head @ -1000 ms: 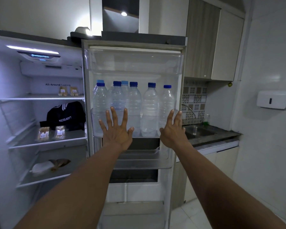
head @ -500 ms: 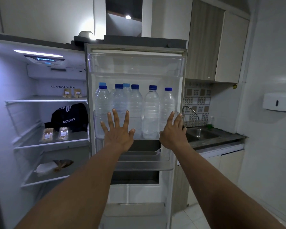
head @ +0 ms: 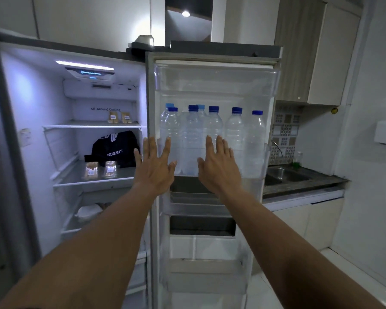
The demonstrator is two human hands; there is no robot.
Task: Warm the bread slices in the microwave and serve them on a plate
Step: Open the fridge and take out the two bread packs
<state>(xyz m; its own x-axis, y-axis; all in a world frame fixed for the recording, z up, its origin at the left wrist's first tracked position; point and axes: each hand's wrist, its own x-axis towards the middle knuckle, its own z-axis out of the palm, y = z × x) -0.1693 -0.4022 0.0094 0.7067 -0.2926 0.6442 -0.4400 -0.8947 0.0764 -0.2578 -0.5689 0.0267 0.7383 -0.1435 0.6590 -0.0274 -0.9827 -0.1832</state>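
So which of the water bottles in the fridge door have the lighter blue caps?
The two set back behind the front row, toward the hinge side; the five front bottles have dark blue caps.

Both bare arms reach straight forward, side by side. The left hand (head: 154, 167) and right hand (head: 218, 167) are raised, backs toward the camera, fingers spread, holding nothing.

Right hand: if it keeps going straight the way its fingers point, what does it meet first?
Probably the water bottles in the fridge door shelf. The right hand is open, fingers aimed up at them; how near it already is, one view can't settle.
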